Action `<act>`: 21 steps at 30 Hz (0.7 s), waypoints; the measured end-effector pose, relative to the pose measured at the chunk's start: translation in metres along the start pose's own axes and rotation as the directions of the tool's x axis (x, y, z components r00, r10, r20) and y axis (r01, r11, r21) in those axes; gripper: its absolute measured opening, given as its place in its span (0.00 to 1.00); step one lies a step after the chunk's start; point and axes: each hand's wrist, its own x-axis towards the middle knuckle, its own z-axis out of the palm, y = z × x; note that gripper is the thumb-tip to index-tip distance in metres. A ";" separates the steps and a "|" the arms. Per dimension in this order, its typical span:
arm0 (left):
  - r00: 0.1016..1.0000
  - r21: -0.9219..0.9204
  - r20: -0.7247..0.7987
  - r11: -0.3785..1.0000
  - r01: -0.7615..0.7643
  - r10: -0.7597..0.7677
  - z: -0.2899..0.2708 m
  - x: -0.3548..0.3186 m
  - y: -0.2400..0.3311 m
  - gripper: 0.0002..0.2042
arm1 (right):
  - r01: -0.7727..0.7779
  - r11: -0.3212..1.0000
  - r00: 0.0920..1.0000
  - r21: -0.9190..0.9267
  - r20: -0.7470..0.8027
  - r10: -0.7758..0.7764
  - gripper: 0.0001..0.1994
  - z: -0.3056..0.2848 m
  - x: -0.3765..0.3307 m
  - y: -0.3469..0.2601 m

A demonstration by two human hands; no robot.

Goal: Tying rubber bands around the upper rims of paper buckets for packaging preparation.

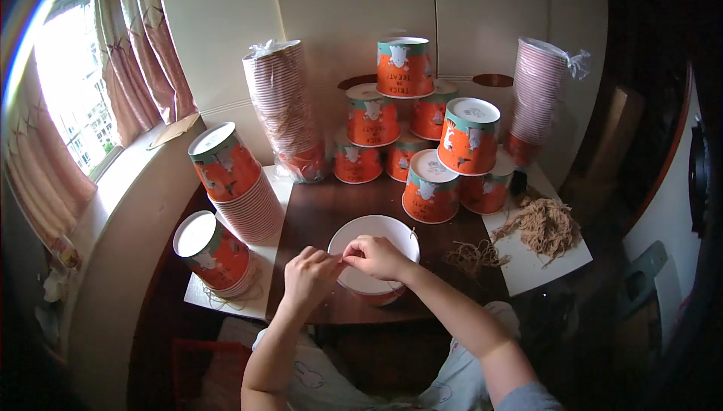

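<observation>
An orange paper bucket [367, 224] stands upright before me on the dark table, its white inside facing up. A bit of twine [413, 235] shows at the right of its rim. Over the opening, my left hand [309, 277] and my right hand [376, 257] meet with fingers pinched together. Whatever lies between the fingertips is too small to make out; the fingers are closed on both hands. To the right lie a loose tangle of brown twine [476, 256] and a bigger heap of twine [544, 229].
Upside-down orange buckets [468, 140] are piled at the back. Tall wrapped bucket stacks stand at back left [277, 102] and back right [536, 87]. On the left, a nested stack [226, 170] and a shorter one [215, 249] rest on a white board [263, 251].
</observation>
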 end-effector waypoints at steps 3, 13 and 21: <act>0.978 -0.108 0.065 0.973 0.205 -0.199 -0.010 0.004 -0.007 0.05 | 0.030 0.996 0.997 -0.088 -0.069 -0.037 0.07 0.013 0.001 0.011; 0.778 -0.307 0.522 0.774 0.554 -0.350 -0.003 -0.016 -0.026 0.10 | 0.059 0.984 0.997 -0.169 -0.036 -0.066 0.07 0.020 0.001 0.016; 0.772 -0.309 0.529 0.767 0.562 -0.353 -0.004 -0.013 -0.022 0.11 | 0.062 0.981 0.997 -0.185 -0.037 -0.070 0.07 0.024 0.001 0.019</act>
